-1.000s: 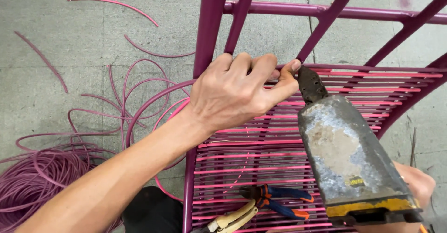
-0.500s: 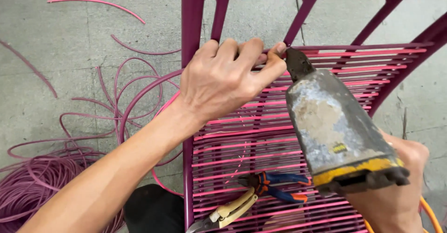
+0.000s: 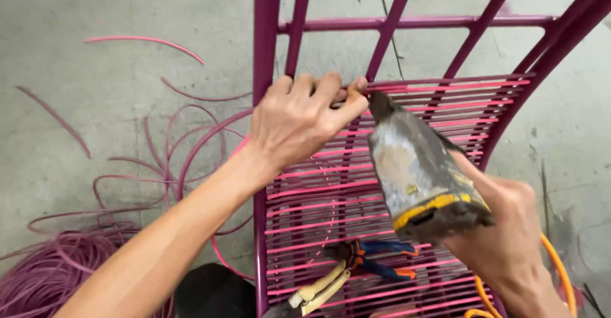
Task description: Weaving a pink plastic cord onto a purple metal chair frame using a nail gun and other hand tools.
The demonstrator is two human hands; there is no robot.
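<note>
My left hand (image 3: 299,121) pinches a pink cord (image 3: 445,88) at the top row of the woven seat on a magenta metal chair frame (image 3: 267,32). My right hand (image 3: 509,235) grips a worn grey heat tool (image 3: 417,165) with a yellow band; its dark nozzle points at the spot by my left fingertips. Rows of pink cord run across the seat below both hands.
Blue-and-orange pliers (image 3: 375,257) and a cream-handled tool (image 3: 318,289) lie on the woven seat. A pile of purple cord (image 3: 57,267) and loose pink strands (image 3: 146,43) lie on the concrete floor at left. An orange cable (image 3: 560,273) curls at lower right.
The view has shifted so the frame and hands sit lower and further left. My right hand has come fully into view. The nozzle stays by my left fingertips.
</note>
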